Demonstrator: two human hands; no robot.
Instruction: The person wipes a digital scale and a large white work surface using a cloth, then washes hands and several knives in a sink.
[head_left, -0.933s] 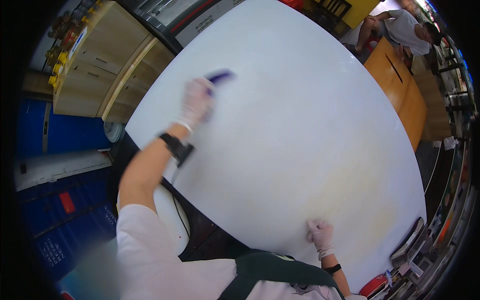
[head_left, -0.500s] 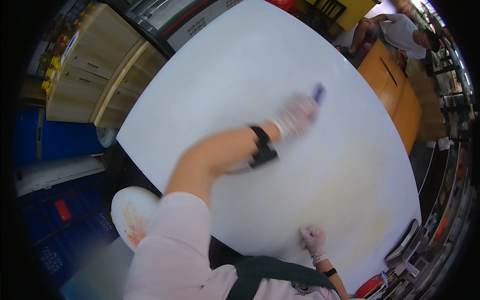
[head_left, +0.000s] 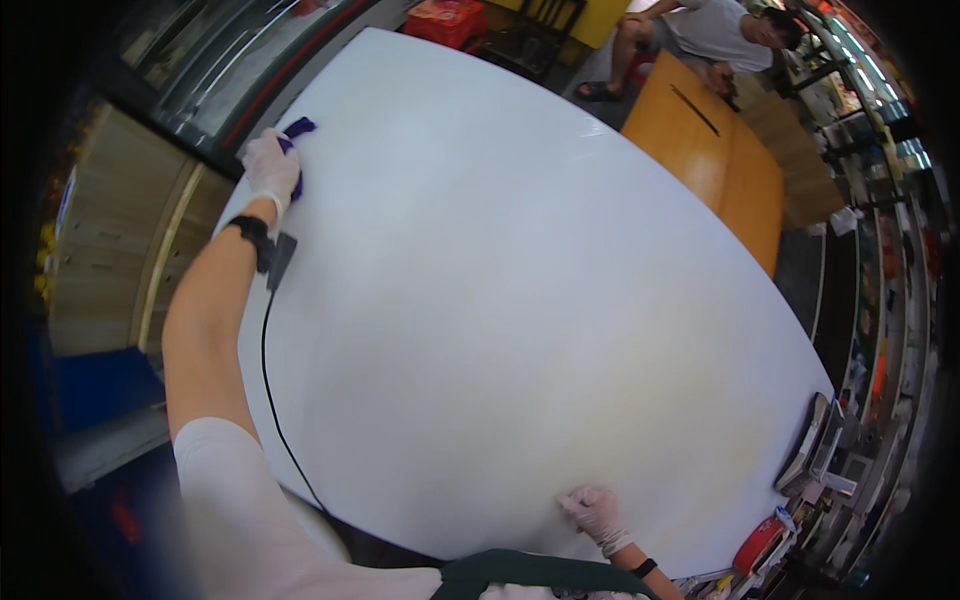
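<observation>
My left hand (head_left: 269, 168), in a clear glove, is closed round a purple cloth (head_left: 300, 127) at the far left edge of the large white table (head_left: 480, 270). Parts of the cloth stick out past the fingers and lie against the tabletop; the rest is hidden in the grip. A black strap with a small device (head_left: 281, 262) is on that wrist, and a thin black cable runs from it back toward me. Near the front edge, my gloved right hand (head_left: 594, 512) rests on the table as a loose fist, with nothing visible in it.
A wooden table (head_left: 705, 150) stands beyond the right edge, with a seated person (head_left: 715, 40) behind it. At the lower right are a grey device (head_left: 808, 445) and a red round item (head_left: 760, 543). Wooden cabinets (head_left: 110, 240) line the left, and a red crate (head_left: 445, 22) stands beyond the far edge.
My left hand has swept from the middle right of the table to the far left edge with the purple cloth. My right hand stays in a fist near the front edge.
</observation>
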